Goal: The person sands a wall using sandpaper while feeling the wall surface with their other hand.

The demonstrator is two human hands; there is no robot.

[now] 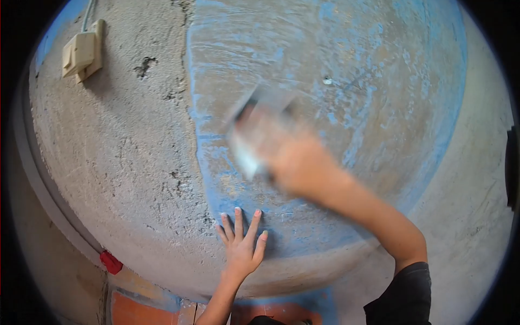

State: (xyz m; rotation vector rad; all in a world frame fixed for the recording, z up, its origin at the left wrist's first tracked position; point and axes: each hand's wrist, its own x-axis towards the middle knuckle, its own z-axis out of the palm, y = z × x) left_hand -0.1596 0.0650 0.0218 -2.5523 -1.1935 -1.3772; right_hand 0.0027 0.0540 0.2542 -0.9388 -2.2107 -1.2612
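My left hand [241, 250] rests on the lower part of the wall, its fingers spread and holding nothing, at the bottom edge of the blue-stained area. Up and to the right, my right hand [292, 157] is smeared by motion and closed round a flat greyish tool [271, 98] held against the wall. The tool's exact kind is too blurred to tell. Around it the wall [346, 119] shows scraped grey-brown patches with streaks of blue paint. Rough bare plaster [124, 151] lies left of a vertical edge.
A beige switch box [79, 54] with a cable is fixed at the upper left. Something red [111, 262] lies at the lower left. Orange tiles [142, 311] show at the bottom. A dark object [511, 168] stands at the right edge.
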